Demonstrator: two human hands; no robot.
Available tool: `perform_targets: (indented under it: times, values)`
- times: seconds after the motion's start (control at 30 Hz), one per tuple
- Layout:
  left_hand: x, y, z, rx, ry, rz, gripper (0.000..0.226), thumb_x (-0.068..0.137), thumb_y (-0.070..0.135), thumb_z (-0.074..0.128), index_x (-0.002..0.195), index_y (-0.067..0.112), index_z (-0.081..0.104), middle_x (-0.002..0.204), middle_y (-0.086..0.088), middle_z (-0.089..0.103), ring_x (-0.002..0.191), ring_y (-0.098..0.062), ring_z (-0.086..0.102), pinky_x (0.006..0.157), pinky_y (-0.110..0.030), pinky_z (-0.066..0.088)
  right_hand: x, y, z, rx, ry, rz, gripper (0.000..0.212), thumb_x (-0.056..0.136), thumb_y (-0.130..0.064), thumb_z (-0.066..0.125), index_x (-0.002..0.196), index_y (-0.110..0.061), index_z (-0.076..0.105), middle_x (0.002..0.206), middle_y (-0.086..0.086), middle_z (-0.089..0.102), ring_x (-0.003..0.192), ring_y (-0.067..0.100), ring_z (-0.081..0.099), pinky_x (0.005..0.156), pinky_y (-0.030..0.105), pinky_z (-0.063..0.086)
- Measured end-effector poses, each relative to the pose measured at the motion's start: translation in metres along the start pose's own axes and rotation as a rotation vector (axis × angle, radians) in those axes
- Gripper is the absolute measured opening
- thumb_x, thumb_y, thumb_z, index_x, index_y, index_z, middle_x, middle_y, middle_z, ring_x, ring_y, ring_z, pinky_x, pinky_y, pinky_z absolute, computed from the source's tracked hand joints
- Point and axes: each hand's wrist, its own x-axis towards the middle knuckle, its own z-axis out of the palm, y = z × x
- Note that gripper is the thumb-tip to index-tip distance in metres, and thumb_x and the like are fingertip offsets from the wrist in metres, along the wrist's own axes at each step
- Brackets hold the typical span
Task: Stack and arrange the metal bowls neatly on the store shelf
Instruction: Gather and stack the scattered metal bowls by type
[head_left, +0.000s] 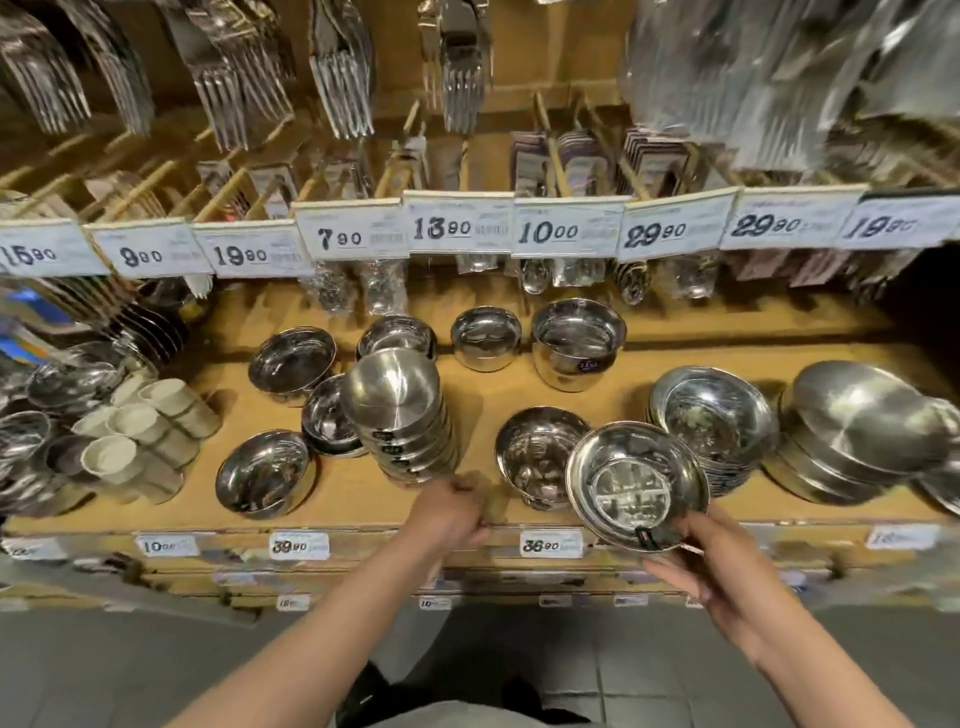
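Note:
Several shiny metal bowls stand on the wooden store shelf (363, 499). My right hand (711, 566) pinches the near rim of a wide shallow bowl (636, 486), tilted over the shelf's front edge. Behind it sit a deeper bowl (537, 457) and a stack of wide bowls (714, 415). A tall stack of upside-down bowls (402, 415) leans at the middle. My left hand (452, 512), fingers curled and blurred, hovers at the shelf edge just below that stack and holds nothing that I can see. Single bowls stand at the left front (265, 473) and further back (291, 358).
Upturned plates (852, 431) are stacked at the right. White cups (140, 431) lie piled at the left. Price tags (358, 236) hang above the shelf, with packed forks and spoons (343, 78) on hooks overhead. Grey floor lies below.

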Motion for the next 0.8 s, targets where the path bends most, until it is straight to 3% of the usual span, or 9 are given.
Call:
perform_targets:
  times: [0.07,0.13,0.2,0.33,0.5,0.6,0.7,0.8]
  values:
    - [0.008,0.003,0.013,0.015,-0.033,0.006,0.013,0.1,0.009,0.057,0.087,0.01,0.061,0.076,-0.013,0.076,0.072,-0.021,0.066,0.089,-0.046,0.059,-0.002,0.001,-0.01,0.017,0.012,0.002,0.028,0.098,0.006,0.049,0.123,-0.003,0.059,0.106,0.026,0.066,0.073,0.021,0.071,0.055,0.034,0.064]
    - [0.015,0.005,0.023,0.057,-0.059,-0.002,0.014,0.102,0.015,0.055,0.095,0.005,0.063,0.095,-0.023,0.076,0.073,-0.023,0.062,0.081,-0.043,0.059,-0.003,0.003,-0.02,0.022,0.028,0.013,0.038,0.098,0.007,0.051,0.135,-0.001,0.054,0.12,0.028,0.068,0.089,0.028,0.069,0.066,0.036,0.063]
    - [0.024,0.005,0.033,0.051,-0.076,-0.042,0.015,0.101,0.017,0.056,0.103,0.004,0.062,0.104,-0.029,0.073,0.07,-0.022,0.061,0.071,-0.037,0.055,-0.007,0.003,-0.026,0.003,0.03,0.005,0.031,0.098,0.007,0.052,0.127,0.0,0.059,0.115,0.023,0.072,0.095,0.03,0.07,0.065,0.032,0.064]
    - [0.038,0.005,0.049,0.024,-0.031,-0.105,0.015,0.101,0.02,0.06,0.11,0.008,0.058,0.098,-0.016,0.078,0.084,-0.02,0.075,0.076,-0.037,0.059,-0.012,0.006,-0.031,-0.018,0.038,-0.005,0.023,0.097,0.006,0.052,0.116,-0.001,0.064,0.112,0.023,0.074,0.103,0.036,0.07,0.066,0.032,0.065]
    - [0.05,0.002,0.055,0.005,0.024,-0.116,0.015,0.099,0.01,0.059,0.113,0.004,0.058,0.096,-0.016,0.077,0.088,-0.025,0.077,0.088,-0.042,0.062,-0.014,0.008,-0.03,-0.037,-0.018,-0.005,0.027,0.096,0.006,0.054,0.116,-0.007,0.065,0.103,0.016,0.078,0.093,0.027,0.077,0.065,0.029,0.064]
    - [0.05,0.002,0.052,-0.054,0.013,-0.131,0.013,0.1,0.008,0.059,0.112,0.003,0.057,0.096,-0.016,0.076,0.086,-0.025,0.077,0.08,-0.036,0.063,-0.012,0.01,-0.029,-0.037,-0.023,-0.001,0.021,0.095,0.006,0.055,0.11,-0.006,0.065,0.101,0.018,0.078,0.085,0.023,0.077,0.065,0.03,0.063]
    - [0.047,-0.002,0.044,-0.104,0.006,-0.136,0.017,0.101,0.009,0.058,0.116,0.002,0.056,0.103,-0.015,0.072,0.085,-0.026,0.077,0.082,-0.035,0.063,-0.011,0.01,-0.027,-0.028,-0.033,0.004,0.02,0.095,0.007,0.055,0.107,-0.006,0.065,0.097,0.016,0.079,0.084,0.023,0.077,0.065,0.03,0.064]
    - [0.042,-0.004,0.035,-0.103,-0.017,-0.138,0.02,0.102,0.008,0.057,0.12,0.0,0.055,0.11,-0.019,0.07,0.079,-0.026,0.078,0.064,-0.026,0.063,-0.011,0.004,-0.029,-0.008,-0.033,-0.009,0.02,0.094,0.007,0.056,0.107,-0.005,0.067,0.1,0.018,0.078,0.083,0.022,0.075,0.065,0.031,0.064]
